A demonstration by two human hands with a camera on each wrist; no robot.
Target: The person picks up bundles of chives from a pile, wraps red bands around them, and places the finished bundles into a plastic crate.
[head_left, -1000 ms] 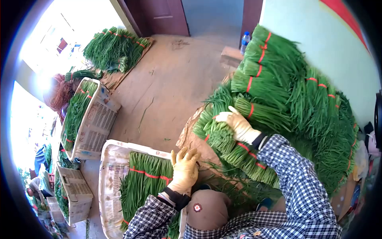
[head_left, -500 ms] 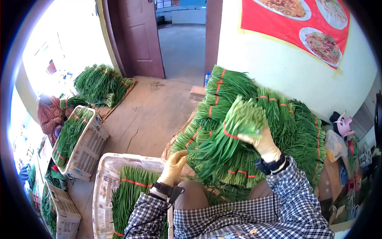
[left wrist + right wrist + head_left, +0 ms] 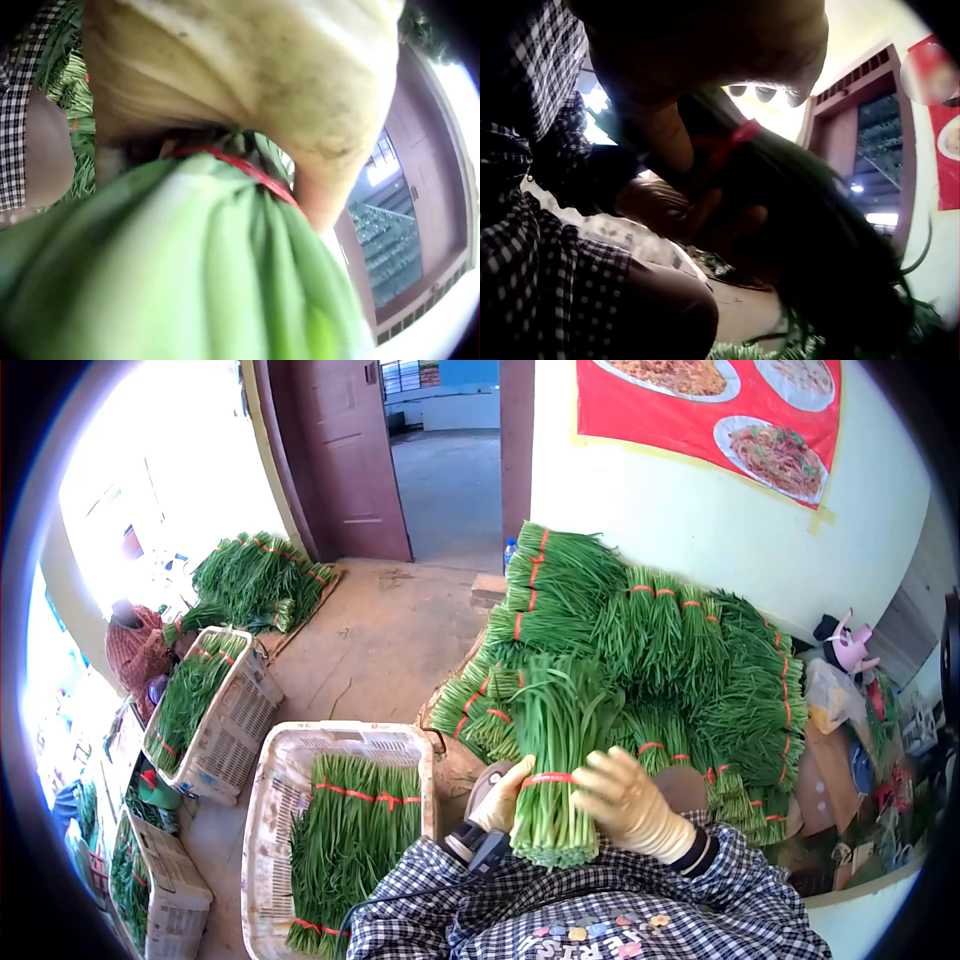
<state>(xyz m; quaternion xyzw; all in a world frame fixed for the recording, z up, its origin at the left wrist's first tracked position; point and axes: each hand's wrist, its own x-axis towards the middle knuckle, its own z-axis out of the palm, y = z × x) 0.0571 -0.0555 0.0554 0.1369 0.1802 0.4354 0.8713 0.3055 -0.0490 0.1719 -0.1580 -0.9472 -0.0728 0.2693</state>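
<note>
A thick bunch of garlic chives (image 3: 560, 725), tied with a red band (image 3: 548, 778), stands upright in front of my chest, cut pale ends down and leaves up. My left hand (image 3: 503, 800) grips it from the left at the band; in the left wrist view the gloved hand (image 3: 247, 67) curves over the band and stalks. On the other side, my right hand (image 3: 632, 805) is blurred, its fingers extended at the bunch's edge. In the right wrist view its dark thumb lies along the bunch near the band. Both hands wear pale yellow gloves.
At my left stands a white plastic crate (image 3: 345, 730) holding tied chives. A large heap of banded bunches (image 3: 660, 640) lies ahead to the right. Farther left are more crates (image 3: 240, 700), a seated person (image 3: 135, 650) and another chive pile (image 3: 250, 580). A doorway (image 3: 445, 490) is at the back.
My right hand has lifted the bunch from the heap and brought it to my chest, turning it leaves up. My left hand has moved from the crate's edge to grip it. The right fingers have loosened.
</note>
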